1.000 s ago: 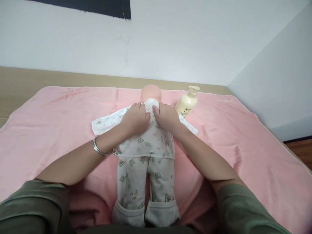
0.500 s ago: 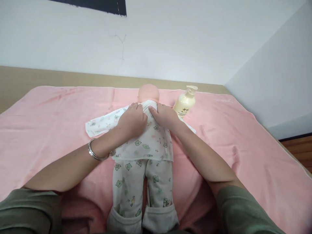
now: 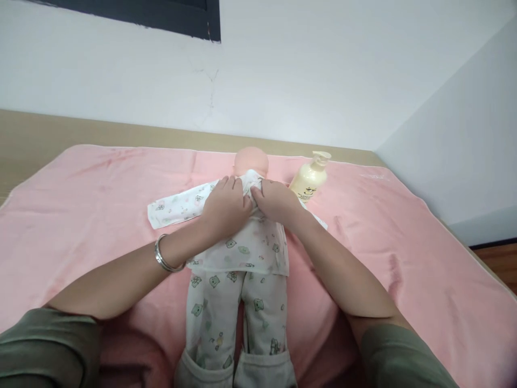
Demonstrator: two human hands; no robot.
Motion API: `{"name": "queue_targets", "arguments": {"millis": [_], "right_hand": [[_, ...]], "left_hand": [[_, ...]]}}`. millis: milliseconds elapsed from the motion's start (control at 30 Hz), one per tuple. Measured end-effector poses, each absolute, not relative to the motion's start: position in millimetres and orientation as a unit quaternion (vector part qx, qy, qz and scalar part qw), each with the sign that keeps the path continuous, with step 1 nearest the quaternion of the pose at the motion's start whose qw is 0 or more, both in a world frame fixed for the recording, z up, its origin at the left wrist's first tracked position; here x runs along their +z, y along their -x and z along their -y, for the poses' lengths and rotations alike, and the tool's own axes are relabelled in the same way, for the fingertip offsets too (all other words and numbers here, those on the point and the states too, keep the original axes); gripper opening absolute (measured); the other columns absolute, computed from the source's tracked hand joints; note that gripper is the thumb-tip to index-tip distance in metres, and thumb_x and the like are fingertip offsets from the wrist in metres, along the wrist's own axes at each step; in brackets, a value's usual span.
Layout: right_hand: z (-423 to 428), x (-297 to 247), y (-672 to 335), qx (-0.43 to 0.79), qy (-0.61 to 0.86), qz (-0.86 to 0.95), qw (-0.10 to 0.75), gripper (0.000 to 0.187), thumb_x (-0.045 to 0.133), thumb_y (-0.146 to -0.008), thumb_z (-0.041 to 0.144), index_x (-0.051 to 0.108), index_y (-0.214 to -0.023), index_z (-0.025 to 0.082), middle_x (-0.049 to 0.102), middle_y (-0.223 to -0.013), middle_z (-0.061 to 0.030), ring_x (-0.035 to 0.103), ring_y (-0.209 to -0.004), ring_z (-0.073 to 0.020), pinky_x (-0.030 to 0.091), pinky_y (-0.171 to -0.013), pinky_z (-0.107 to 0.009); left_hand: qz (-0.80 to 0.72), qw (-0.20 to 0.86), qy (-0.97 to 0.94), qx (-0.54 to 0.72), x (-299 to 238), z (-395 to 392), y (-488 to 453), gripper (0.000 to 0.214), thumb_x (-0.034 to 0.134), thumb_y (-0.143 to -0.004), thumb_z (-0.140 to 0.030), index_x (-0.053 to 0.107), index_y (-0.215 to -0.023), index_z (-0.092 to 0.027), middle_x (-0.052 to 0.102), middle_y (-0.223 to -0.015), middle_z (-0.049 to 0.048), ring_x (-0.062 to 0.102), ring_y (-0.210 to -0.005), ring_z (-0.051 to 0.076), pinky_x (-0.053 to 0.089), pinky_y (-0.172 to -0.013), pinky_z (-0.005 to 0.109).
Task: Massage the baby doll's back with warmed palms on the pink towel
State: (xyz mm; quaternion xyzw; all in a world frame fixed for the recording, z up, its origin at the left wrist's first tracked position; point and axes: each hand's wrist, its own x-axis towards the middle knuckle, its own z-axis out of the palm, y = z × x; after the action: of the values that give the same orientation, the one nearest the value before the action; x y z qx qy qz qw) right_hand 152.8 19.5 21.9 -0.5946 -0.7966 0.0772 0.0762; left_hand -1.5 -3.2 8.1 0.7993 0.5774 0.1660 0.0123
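Note:
A baby doll lies on its back, its bald head [image 3: 251, 160] away from me. It wears a white printed baby shirt [image 3: 258, 253] and matching baby trousers [image 3: 216, 318] with turned-up cuffs. At the neck, my left hand [image 3: 226, 209] is closed on the shirt's cloth, its fingers over the shoulder and its thumb towards the middle. Opposite it, my right hand [image 3: 281, 202] pinches the bunched collar between thumb and fingers. The collar covers the lower part of the doll's face. One sleeve [image 3: 180, 205] stretches out flat to the left; my right hand and forearm partly hide the other.
A pale yellow pump bottle [image 3: 310, 178] leans just beyond my right hand, beside the doll. Under everything is a pink blanket [image 3: 92, 215] on a wooden surface [image 3: 36, 126]. A white wall [image 3: 283, 81] rises behind it, with another wall at the right.
Both hands stay at the collar, where the cloth is now pulled up into a small peak. My left fingers are less curled. The whole view has shifted slightly.

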Motion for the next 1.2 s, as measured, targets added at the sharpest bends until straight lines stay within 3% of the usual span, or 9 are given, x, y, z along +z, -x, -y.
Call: {"name": "queue_targets", "arguments": {"millis": [133,400,567,833,1033,1200], "right_hand": [[-30.9,16.0,-153.0,0.089,0.627,0.770,0.081,0.050,0.029,-0.105,0.049,0.066,-0.106,0.016,0.075,-0.107,-0.0157,0.069,-0.096,-0.0305,0.047,-0.075,-0.037],[-4.2,4.0,-133.7,-0.043,0.588,0.800,0.115,0.044,0.031,-0.106,0.033,0.062,-0.118,0.005,0.069,-0.115,-0.0206,0.061,-0.113,-0.0348,0.044,-0.101,-0.045],[-0.2,-3.7,-128.5,-0.039,0.580,0.795,0.174,0.044,0.036,-0.103,0.031,0.057,-0.129,0.001,0.064,-0.130,-0.0244,0.054,-0.126,-0.0358,0.038,-0.112,-0.047],[-3.7,-0.1,-132.1,-0.007,0.576,0.796,0.185,0.044,0.036,-0.102,0.030,0.057,-0.128,0.001,0.063,-0.133,-0.0247,0.053,-0.127,-0.0363,0.037,-0.113,-0.049],[-18.3,10.4,-141.0,0.078,0.567,0.805,0.156,0.033,0.037,-0.103,0.032,0.061,-0.111,0.011,0.070,-0.121,-0.0170,0.060,-0.114,-0.0304,0.043,-0.105,-0.044],[-35.4,7.3,-152.5,0.109,0.565,0.797,0.182,0.037,0.038,-0.102,0.039,0.060,-0.113,0.012,0.069,-0.122,-0.0176,0.063,-0.109,-0.0302,0.048,-0.097,-0.043]], "left_hand": [[-0.602,0.038,-0.780,0.168,10.0,5.8,-0.9,0.027,0.038,-0.091,-0.022,0.060,-0.102,-0.010,0.066,-0.108,0.0209,0.061,-0.109,0.034,0.050,-0.099,0.046],[-0.623,0.169,-0.736,0.203,4.3,-24.4,12.3,0.028,0.038,-0.093,-0.038,0.057,-0.087,-0.018,0.070,-0.098,0.0148,0.064,-0.094,0.028,0.051,-0.083,0.039],[-0.621,0.157,-0.734,0.224,-3.2,-29.4,15.8,0.035,0.035,-0.092,-0.042,0.059,-0.091,-0.016,0.071,-0.102,0.0161,0.065,-0.093,0.028,0.050,-0.084,0.039],[-0.623,0.137,-0.740,0.214,-4.5,-27.9,14.4,0.038,0.034,-0.093,-0.040,0.062,-0.096,-0.014,0.071,-0.105,0.0181,0.065,-0.096,0.028,0.050,-0.086,0.040],[-0.616,0.130,-0.757,0.175,3.1,-26.6,15.3,0.041,0.031,-0.095,-0.040,0.062,-0.099,-0.013,0.071,-0.108,0.0177,0.066,-0.098,0.029,0.050,-0.084,0.040],[-0.611,0.082,-0.778,0.120,16.6,-10.6,11.1,0.040,0.031,-0.097,-0.037,0.062,-0.101,-0.013,0.070,-0.111,0.0188,0.065,-0.106,0.033,0.051,-0.091,0.043]]}}
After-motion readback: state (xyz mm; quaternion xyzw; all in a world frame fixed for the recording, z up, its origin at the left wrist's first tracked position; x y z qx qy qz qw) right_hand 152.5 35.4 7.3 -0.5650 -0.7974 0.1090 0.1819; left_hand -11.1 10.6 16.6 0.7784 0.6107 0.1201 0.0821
